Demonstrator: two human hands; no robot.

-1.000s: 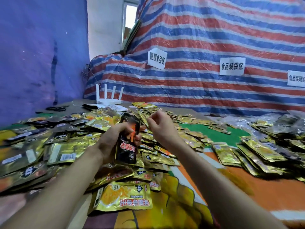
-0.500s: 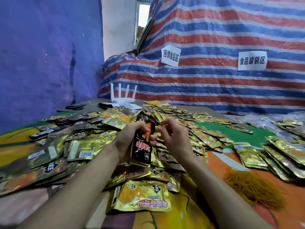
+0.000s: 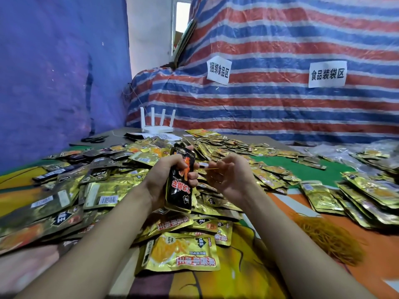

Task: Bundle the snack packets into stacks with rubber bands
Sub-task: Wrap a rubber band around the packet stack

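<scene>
Head view, largest thing first: a red, white and blue striped plastic tarpaulin (image 3: pixel 280 108), crinkled and shiny, fills the upper right of the frame and carries two white paper signs (image 3: pixel 218 70). A matt blue wall sheet (image 3: pixel 54 83) takes the upper left. Below them the counter (image 3: pixel 306 171), under a printed cloth of green, orange and yellow, spans the lower half.

A loose heap of flat gold foil snack packets (image 3: pixel 103 190) spreads over the left and centre. A second gold heap (image 3: pixel 367 199) sits at the right edge. A tangled mound of thin orange-brown rubber bands (image 3: pixel 328 238) lies at lower right, just beside that second heap.

At centre frame the left hand (image 3: pixel 164 178) holds a stack of glossy black snack packets (image 3: pixel 180 186) upright above the gold heap, its fingers (image 3: pixel 192 176) clenched round the stack's middle. Just to the right, the right hand (image 3: pixel 231 175) has its fingers curled on a thin yellow rubber band (image 3: pixel 210 168), drawn taut toward the stack. Whether the band already circles the stack I cannot tell.

The step in hand looks like looping the band round the stack. The foil faces are slick and the sealed edges stiff, so the packets will likely slide and fan out unless the left hand keeps them squared and pinched at the waist. The band probably wants stretching wide enough to clear the corners, then seating across the flat middle. A band this thin may snap or roll off toward an end if pulled unevenly.
</scene>
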